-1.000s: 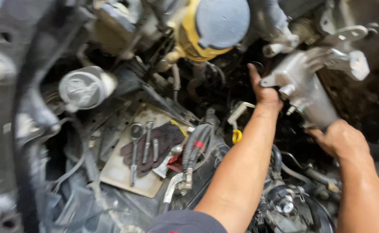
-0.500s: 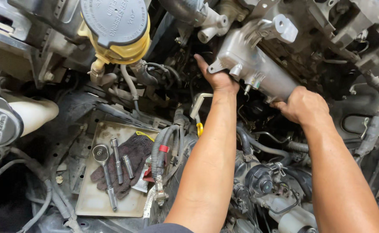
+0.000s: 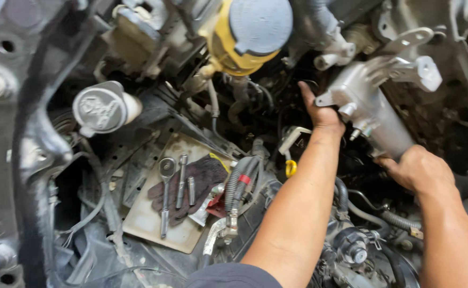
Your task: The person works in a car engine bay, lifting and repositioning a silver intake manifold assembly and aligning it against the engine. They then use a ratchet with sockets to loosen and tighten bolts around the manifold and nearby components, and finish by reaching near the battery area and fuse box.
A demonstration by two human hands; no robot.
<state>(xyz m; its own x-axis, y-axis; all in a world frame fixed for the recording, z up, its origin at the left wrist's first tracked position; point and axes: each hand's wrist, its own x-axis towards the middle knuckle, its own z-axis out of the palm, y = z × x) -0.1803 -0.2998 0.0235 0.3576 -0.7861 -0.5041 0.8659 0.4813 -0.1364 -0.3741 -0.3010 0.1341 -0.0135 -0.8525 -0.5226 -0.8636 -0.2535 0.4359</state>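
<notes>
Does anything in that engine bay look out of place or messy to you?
Mainly the loose tools: a ratchet and two extension bars lie on a dark glove on a flat tan tray inside the bay. Both hands, left and right, grip a grey metal part sitting tilted, apparently unmounted.

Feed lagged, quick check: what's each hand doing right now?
Left hand: closed on the upper end of the grey metal part.
Right hand: gripping its lower end.
</notes>
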